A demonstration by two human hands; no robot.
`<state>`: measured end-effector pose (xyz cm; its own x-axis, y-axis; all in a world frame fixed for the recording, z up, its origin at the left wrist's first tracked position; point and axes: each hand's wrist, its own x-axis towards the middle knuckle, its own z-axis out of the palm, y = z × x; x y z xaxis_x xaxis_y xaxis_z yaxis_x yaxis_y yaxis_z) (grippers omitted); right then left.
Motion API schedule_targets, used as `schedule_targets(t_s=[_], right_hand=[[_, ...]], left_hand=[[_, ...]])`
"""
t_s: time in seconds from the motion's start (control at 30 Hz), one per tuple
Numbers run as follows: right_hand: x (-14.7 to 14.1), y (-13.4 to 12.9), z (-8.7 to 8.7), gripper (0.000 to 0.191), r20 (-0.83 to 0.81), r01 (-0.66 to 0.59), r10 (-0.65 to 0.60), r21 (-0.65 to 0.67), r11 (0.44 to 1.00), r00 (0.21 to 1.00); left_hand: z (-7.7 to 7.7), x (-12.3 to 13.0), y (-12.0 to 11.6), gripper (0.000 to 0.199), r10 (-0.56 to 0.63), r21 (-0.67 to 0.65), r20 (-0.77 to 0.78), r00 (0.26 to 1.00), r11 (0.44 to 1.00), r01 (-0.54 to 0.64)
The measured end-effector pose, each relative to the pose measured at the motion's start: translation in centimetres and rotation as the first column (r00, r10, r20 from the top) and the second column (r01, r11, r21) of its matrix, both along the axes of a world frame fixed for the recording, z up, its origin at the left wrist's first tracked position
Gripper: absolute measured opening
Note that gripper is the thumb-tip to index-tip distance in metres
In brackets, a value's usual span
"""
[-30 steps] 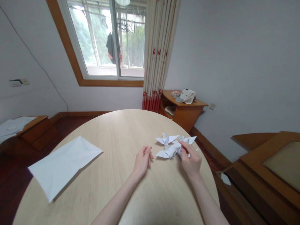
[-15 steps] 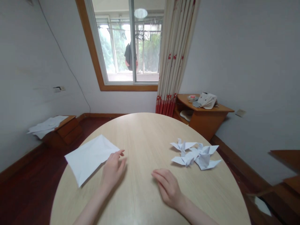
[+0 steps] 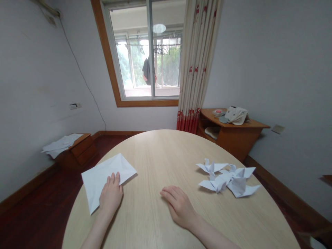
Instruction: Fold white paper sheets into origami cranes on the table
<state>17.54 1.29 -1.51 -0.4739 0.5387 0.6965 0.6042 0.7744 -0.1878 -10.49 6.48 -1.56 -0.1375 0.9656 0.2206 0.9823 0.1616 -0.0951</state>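
Note:
A sheet of white paper [image 3: 98, 180] with faint creases lies on the left part of the round table [image 3: 155, 155]. My left hand [image 3: 112, 192] rests palm down on the paper's near edge, its fingers stretched out over the sheet. Near the middle of the table, my right hand [image 3: 178, 207] lies palm down on the wood. Its fingers are extended side by side and point left; nothing shows in it, and the thumb is hidden. Beyond it to the right sit several folded white paper cranes [image 3: 229, 180], clustered together.
A low wooden cabinet [image 3: 80, 148] with papers on top stands left of the table. At the back right is a corner desk [image 3: 241, 135] bearing a cloth bag [image 3: 236, 115]. A long curtain [image 3: 197, 69] hangs beside the window [image 3: 150, 69].
My left hand has moved left and turned down flat onto the paper. The right hand has stayed nearly in place, shifting slightly left. The whole view has tilted up a little.

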Motion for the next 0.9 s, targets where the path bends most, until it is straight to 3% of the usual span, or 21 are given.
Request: schedule_targets(t_s=[0.1, 0.2, 0.4, 0.5, 0.6, 0.77, 0.9], right_hand=[[0.2, 0.0, 0.1, 0.038, -0.044, -0.008, 0.007, -0.011, 1.000, 0.999], [0.4, -0.1, 0.3, 0.041, -0.068, 0.005, -0.004, 0.016, 1.000, 0.998], [0.9, -1.4, 0.7, 0.054, -0.026, 0.000, 0.002, 0.076, 0.997, 1.000], [1.3, -2.3, 0.7, 0.062, 0.032, -0.078, 0.077, 0.035, 0.996, 0.997], [2.1, -3.0, 0.3, 0.064, 0.097, -0.072, 0.080, -0.075, 0.995, 0.992], [3.5, -3.0, -0.3, 0.056, 0.198, -0.021, 0.069, -0.233, 0.972, 0.978], [4.1, -2.0, -0.2, 0.046, 0.293, 0.017, 0.053, -0.231, 0.973, 0.955]], left_hand=[[0.2, -0.1, 0.0, 0.052, -0.031, -0.082, 0.026, 0.999, 0.996, 0.033], [0.6, 0.7, -0.6, 0.055, -0.114, -0.035, 0.051, 0.992, 0.993, 0.116], [0.9, 5.5, -3.6, 0.057, -0.294, -0.106, 0.106, 0.950, 0.947, 0.304], [1.1, 8.1, -5.5, 0.054, -0.369, -0.137, 0.148, 0.918, 0.911, 0.388], [1.4, 9.8, -7.3, 0.052, -0.406, -0.169, 0.246, 0.880, 0.876, 0.452], [2.4, 10.0, -8.5, 0.070, -0.451, -0.155, 0.378, 0.808, 0.830, 0.536], [3.4, 8.8, -7.7, 0.047, -0.600, -0.082, 0.450, 0.661, 0.710, 0.700]])
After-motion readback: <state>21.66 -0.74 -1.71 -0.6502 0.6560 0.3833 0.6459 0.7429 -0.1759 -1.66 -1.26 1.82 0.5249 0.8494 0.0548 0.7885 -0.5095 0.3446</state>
